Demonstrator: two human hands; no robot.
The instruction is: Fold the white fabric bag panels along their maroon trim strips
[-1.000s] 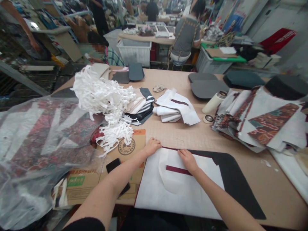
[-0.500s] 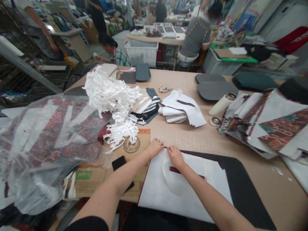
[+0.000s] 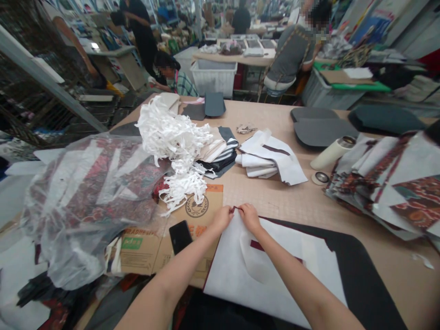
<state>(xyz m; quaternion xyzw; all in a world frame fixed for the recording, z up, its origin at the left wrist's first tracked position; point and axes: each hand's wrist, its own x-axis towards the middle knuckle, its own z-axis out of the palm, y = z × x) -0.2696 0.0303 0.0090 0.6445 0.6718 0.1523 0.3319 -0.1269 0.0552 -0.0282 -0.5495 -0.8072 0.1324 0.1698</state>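
Both hands meet at the far left corner of a white-backed fabric panel with dark red edges. My left hand pinches the dark red edge at that corner. Just beside it, my right hand also has its fingers closed on the same edge, and a bit of dark red cloth shows between the two hands. A dark red strip lies on the panel, partly behind my right forearm. Under the panel's right side is a dark grey sheet. My left forearm passes close to a black phone on a flattened cardboard box.
White ribbons are heaped at left, beside a plastic-wrapped fabric bundle. Folded white pieces lie ahead. A cream thermos, its lid and a fabric stack are at right. Other people work beyond the table.
My fingers have drawn together at the panel's corner, and its dark red edge now stands up between them. The whole view has shifted, so things appear further right.
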